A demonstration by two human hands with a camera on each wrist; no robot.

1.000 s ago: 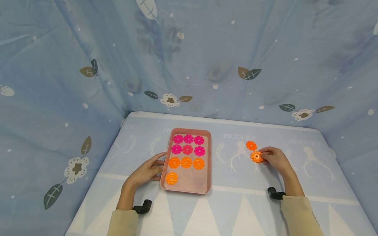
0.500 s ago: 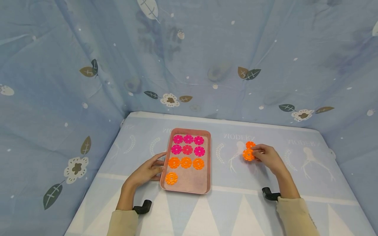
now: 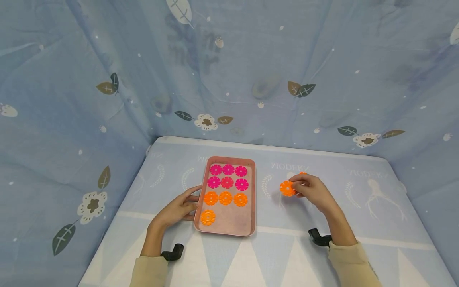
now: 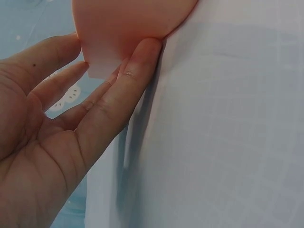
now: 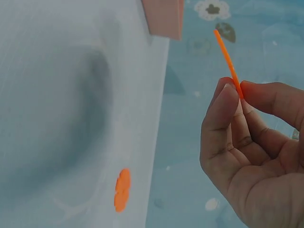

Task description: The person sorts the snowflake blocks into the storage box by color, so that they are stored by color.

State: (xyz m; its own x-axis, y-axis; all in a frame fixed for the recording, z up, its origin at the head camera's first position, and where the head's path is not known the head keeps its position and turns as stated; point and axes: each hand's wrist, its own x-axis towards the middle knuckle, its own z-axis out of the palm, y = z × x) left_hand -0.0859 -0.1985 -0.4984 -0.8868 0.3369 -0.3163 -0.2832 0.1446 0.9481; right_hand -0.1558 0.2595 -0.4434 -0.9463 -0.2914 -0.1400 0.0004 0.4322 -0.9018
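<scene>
My right hand pinches an orange flower-shaped plastic disc between thumb and fingertips, raised above the table right of the tray. In the right wrist view the disc shows edge-on, a thin strip. A second orange disc lies on the table, mostly hidden behind the hand in the head view. The fingers of my left hand touch the left wall of a pink rectangular tray. In the left wrist view these fingers lie against the outside of the tray, fairly straight.
Inside the tray, several magenta flower discs form two rows at the far end. Below them is a row of three orange discs, then a single orange disc near left. A patterned cloth covers the table; blue curtains surround it.
My right hand has carried the orange disc leftward toward the tray, passing in front of the other orange disc and covering most of it. The left hand and tray stay put.
</scene>
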